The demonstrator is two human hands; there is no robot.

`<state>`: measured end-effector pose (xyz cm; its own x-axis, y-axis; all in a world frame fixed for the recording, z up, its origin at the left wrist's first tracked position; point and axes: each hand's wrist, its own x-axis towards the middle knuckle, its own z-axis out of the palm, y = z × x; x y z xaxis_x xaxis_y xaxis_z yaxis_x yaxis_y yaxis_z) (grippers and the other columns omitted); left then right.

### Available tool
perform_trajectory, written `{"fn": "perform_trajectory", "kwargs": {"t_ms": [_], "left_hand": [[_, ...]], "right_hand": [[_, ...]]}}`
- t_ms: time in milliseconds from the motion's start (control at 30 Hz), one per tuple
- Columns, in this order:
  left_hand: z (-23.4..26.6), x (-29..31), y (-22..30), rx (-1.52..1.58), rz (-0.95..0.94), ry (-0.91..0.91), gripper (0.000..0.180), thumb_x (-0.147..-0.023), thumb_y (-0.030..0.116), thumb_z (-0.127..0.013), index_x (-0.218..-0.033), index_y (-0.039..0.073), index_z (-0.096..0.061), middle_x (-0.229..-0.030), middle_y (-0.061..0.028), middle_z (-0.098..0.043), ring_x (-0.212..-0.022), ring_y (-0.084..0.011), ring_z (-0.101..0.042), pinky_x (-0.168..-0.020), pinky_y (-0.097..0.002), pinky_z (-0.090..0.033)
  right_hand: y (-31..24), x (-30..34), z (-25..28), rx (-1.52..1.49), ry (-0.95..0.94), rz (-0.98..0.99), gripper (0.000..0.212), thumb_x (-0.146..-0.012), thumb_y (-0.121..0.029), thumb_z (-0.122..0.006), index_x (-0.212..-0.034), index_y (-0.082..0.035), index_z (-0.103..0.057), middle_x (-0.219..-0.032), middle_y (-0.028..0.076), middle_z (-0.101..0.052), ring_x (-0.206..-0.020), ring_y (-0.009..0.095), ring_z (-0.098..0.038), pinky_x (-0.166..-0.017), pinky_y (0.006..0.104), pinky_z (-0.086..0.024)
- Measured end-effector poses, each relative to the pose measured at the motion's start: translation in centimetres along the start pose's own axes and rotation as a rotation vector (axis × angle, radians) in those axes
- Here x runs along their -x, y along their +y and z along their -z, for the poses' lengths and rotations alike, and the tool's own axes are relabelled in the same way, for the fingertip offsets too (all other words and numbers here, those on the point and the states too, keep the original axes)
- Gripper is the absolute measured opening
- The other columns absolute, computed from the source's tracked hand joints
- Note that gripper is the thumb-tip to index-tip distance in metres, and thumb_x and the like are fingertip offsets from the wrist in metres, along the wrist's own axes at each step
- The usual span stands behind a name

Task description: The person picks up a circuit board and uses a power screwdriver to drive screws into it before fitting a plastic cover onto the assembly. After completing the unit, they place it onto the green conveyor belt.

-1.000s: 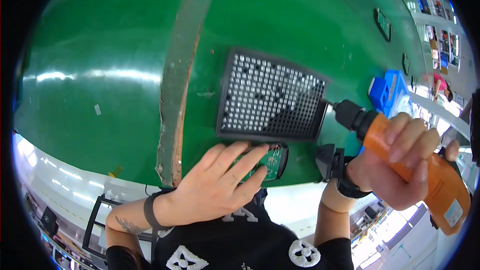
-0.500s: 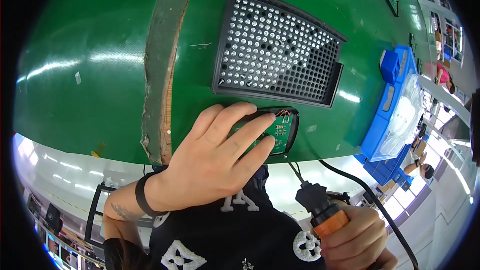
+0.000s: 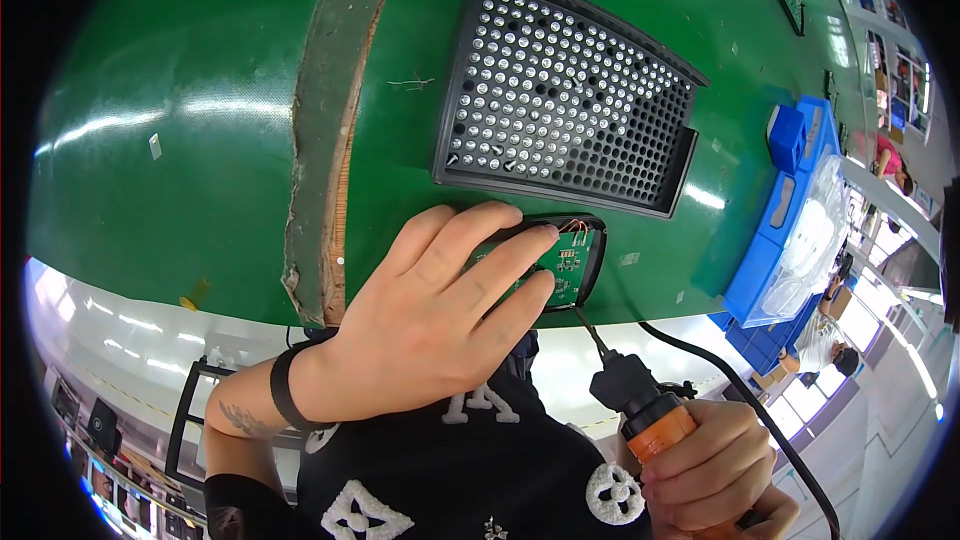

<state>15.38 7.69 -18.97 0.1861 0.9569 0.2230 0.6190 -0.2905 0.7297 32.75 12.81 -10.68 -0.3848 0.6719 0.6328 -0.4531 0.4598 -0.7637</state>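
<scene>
My left hand point(image 3: 430, 310) lies across a black plastic case point(image 3: 598, 265) with a green circuit board point(image 3: 570, 265) inside it, and holds it near the table's front edge. Its fingers reach over the board and the far rim; the thumb is hidden. Thin copper-coloured wires show at the board's far right corner. My right hand point(image 3: 710, 465) is wrapped round an electric screwdriver point(image 3: 640, 405) with an orange and black body. The screwdriver points up and to the left, its bit tip at the case's near edge. Whether the tip touches a screw is too small to tell.
A black tray point(image 3: 570, 90) of silver screws in rows of holes sits beyond the case; its lower right holes are bare. A worn strip point(image 3: 335, 130) crosses the green table at left. Blue bins point(image 3: 770, 230) with clear plastic parts stand right. A black cable point(image 3: 725, 370) runs beside the screwdriver.
The screwdriver has moved slightly up and left, bringing its bit against or very close to the case's near edge. My left hand keeps its hold; the whole view has shifted a little.
</scene>
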Motion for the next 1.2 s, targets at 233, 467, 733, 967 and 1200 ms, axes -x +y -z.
{"fn": "perform_trajectory", "kwargs": {"t_ms": [233, 467, 733, 967, 1200], "left_hand": [[0.0, -0.3, 0.0, 0.003, 0.008, 0.011, 0.036, -0.061, 0.009, -0.072, -0.094, 0.007, -0.057, -0.113, -0.0081, -0.056, -0.1, -0.029, -0.052, -0.077, -0.0418, -0.041], [-0.1, 0.2, 0.1, 0.019, 0.017, 0.028, 0.034, -0.061, 0.01, -0.072, -0.092, 0.006, -0.059, -0.113, -0.0084, -0.056, -0.1, -0.0293, -0.052, -0.077, -0.0422, -0.04], [2.7, 0.1, 0.2, -0.053, 0.262, 0.123, 0.033, -0.059, 0.015, -0.071, -0.089, 0.006, -0.061, -0.099, -0.0069, -0.053, -0.091, -0.0269, -0.048, -0.078, -0.0393, -0.034], [2.6, 0.4, -0.3, -0.061, 0.352, 0.144, 0.035, -0.056, 0.018, -0.075, -0.087, 0.009, -0.062, -0.091, -0.0037, -0.05, -0.087, -0.0249, -0.045, -0.077, -0.0377, -0.029], [2.4, 0.4, -0.4, -0.05, 0.35, 0.153, 0.034, -0.056, 0.019, -0.075, -0.086, 0.01, -0.062, -0.09, -0.0031, -0.051, -0.085, -0.0245, -0.046, -0.076, -0.0376, -0.029]], "right_hand": [[-0.8, -1.0, 0.6, 0.065, -0.156, -0.206, 0.042, -0.076, -0.002, -0.062, -0.11, -0.007, -0.039, -0.054, 0.003, -0.051, -0.037, 0.014, -0.048, -0.039, 0.0274, -0.047], [0.2, -2.8, 1.1, -0.06, -0.202, -0.256, 0.041, -0.076, -0.001, -0.06, -0.11, -0.007, -0.039, -0.057, 0.002, -0.052, -0.039, 0.013, -0.048, -0.04, 0.0266, -0.046], [4.7, -7.1, 1.3, -0.137, -0.084, 0.001, 0.033, -0.073, -0.009, -0.057, -0.103, -0.003, -0.044, -0.057, 0.0, -0.049, -0.042, 0.011, -0.046, -0.045, 0.0237, -0.041], [6.0, -7.9, 1.1, -0.122, -0.136, -0.121, 0.043, -0.062, -0.007, -0.061, -0.101, -0.001, -0.043, -0.06, -0.003, -0.047, -0.051, 0.009, -0.047, -0.057, 0.0222, -0.039], [5.9, -8.1, 1.4, -0.085, -0.181, -0.164, 0.045, -0.062, -0.006, -0.06, -0.103, -0.001, -0.044, -0.06, -0.003, -0.048, -0.052, 0.009, -0.048, -0.058, 0.0223, -0.039]]}}
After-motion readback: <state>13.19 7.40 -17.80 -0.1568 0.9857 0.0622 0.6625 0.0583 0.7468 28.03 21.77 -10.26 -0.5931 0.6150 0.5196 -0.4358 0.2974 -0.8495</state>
